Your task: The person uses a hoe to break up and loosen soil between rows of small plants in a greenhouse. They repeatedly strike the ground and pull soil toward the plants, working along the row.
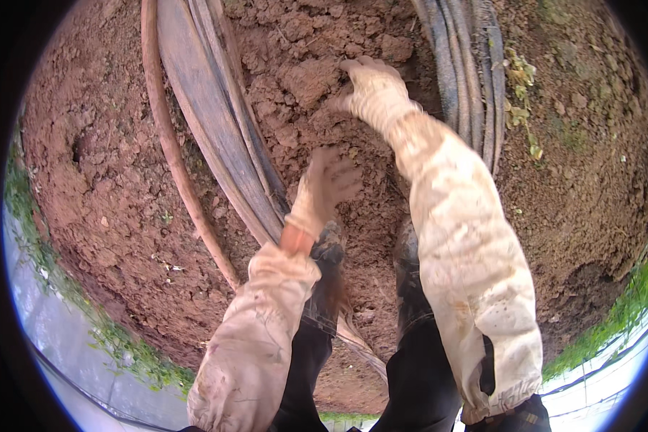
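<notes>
Both hands wear soil-stained gloves, with pale cloth sleeves over the forearms. My right hand (371,86) reaches forward onto a large clod of reddish soil (310,83), its fingers spread and curled at the clod's right side. Closer to my body, my left hand (332,178) is blurred, its fingers apart over the loose soil between two bands of sheeting. Nothing shows in the left hand. Whether the right fingers grip any soil is hard to see.
Folded dark plastic sheeting (208,92) runs along the left, beside a long reddish hose or pole (167,129). More gathered sheeting (467,81) lies at the right, near a wilted plant (521,102). My dark boots (329,254) stand in the soil below my hands.
</notes>
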Tool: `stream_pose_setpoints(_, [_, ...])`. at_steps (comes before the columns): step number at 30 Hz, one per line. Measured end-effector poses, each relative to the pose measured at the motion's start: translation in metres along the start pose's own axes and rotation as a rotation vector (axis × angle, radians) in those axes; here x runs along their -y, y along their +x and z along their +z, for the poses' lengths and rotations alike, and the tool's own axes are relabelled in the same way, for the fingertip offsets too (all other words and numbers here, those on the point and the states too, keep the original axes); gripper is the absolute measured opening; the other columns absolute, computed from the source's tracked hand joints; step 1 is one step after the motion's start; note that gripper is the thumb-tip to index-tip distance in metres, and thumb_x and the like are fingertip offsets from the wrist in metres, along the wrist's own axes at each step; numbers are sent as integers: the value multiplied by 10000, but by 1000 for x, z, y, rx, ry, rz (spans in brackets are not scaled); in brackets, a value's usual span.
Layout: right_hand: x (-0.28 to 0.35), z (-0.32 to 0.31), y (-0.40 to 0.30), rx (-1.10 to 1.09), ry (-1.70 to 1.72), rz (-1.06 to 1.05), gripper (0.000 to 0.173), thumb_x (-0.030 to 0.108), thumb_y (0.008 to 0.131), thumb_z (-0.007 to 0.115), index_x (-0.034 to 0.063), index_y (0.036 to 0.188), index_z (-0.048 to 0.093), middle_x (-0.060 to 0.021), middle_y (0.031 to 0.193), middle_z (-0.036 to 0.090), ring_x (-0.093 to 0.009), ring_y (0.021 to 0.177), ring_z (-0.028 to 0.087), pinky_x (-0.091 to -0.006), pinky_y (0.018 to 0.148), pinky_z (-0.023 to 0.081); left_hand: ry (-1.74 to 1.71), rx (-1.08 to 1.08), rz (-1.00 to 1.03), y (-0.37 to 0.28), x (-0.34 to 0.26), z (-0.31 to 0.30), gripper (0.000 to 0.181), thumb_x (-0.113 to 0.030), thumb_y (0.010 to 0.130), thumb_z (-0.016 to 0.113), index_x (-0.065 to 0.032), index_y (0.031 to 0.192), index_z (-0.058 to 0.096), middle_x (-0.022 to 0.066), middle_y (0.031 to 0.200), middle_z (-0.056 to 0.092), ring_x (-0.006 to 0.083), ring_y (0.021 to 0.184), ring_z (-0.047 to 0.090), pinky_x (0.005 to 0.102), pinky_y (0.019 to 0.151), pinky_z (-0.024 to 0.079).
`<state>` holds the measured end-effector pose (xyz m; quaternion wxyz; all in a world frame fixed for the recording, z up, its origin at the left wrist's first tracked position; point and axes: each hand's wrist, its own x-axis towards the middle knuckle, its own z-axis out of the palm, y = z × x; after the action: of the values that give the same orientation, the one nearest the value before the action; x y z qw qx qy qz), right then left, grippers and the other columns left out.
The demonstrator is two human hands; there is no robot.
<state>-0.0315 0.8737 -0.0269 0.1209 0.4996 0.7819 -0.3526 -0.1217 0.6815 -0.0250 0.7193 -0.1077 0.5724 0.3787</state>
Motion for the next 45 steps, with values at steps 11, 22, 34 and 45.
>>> stream_pose_setpoints(11, [-12,111,-82,322,364,228,862,442,718,788,50,1401,437,-229,1450,402,-338,1337,415,-397,1105,350,-571,63,71,71,19,-20,840,-676,900,414,-48,1450,319,155,1470,371,321,1356,356,473,1141,273])
stream_pose_setpoints(22, [-18,129,-56,-167,616,428,649,376,746,758,150,1314,541,-215,1357,505,-370,1194,534,-421,999,447,-241,-86,-59,47,19,1,549,-508,925,545,-74,1261,537,119,1227,556,308,1134,514,485,1003,402])
stream_pose_setpoints(34, [-119,41,-278,216,1931,320,667,293,817,733,14,1363,470,-183,1366,506,-293,1288,448,-403,1061,380,631,165,81,-206,19,150,535,-436,974,504,29,1236,537,143,1026,656,249,899,676,371,825,541])
stream_pose_setpoints(45, [-332,-280,-539,-742,1328,458,779,286,688,833,10,1337,502,-165,1140,663,-268,954,662,-437,858,545,735,210,-46,-214,65,178,387,-252,994,533,61,1220,554,159,989,670,211,874,671,303,743,567])
